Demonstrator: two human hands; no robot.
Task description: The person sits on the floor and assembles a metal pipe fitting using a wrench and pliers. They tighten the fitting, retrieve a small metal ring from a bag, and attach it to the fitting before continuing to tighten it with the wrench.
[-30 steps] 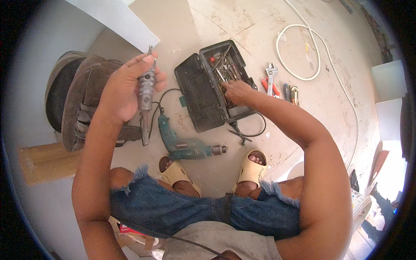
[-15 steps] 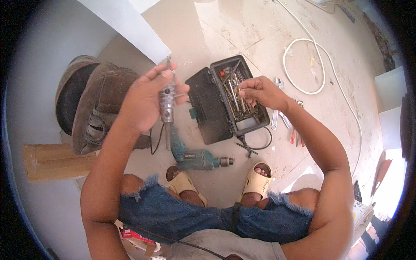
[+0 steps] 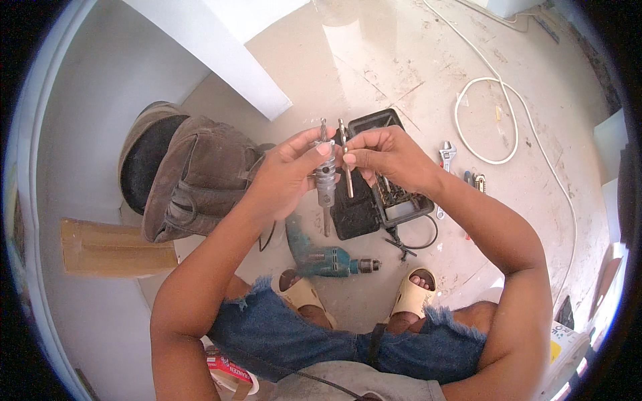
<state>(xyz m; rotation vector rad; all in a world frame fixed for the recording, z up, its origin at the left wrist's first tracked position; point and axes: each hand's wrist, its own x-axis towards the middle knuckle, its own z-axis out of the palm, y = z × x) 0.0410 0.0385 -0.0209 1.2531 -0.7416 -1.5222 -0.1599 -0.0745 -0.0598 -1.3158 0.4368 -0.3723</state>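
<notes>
My left hand (image 3: 284, 175) is closed around a silver hole saw (image 3: 326, 179) with a pilot bit at its upper end and a shank pointing down. Beside it, almost parallel, stands a long drill bit (image 3: 349, 184), pinched between the thumb and fingers of my right hand (image 3: 394, 159). The two tools are close together but look apart. Below my right hand is an open black case (image 3: 354, 217) with drill bits (image 3: 391, 194) inside, partly hidden by the hand. A teal power drill (image 3: 324, 259) lies on the floor near my feet.
A brown bag (image 3: 207, 174) stands at the left, with a cardboard piece (image 3: 110, 247) near it. An adjustable wrench (image 3: 447, 155) and other hand tools lie right of the case. A white cable (image 3: 460, 110) loops across the floor at the far right.
My right hand has lifted away from the case, with the drill bit now clearly visible in it. My left hand has brought the hole saw rightward, beside the bit. The view has shifted slightly.
</notes>
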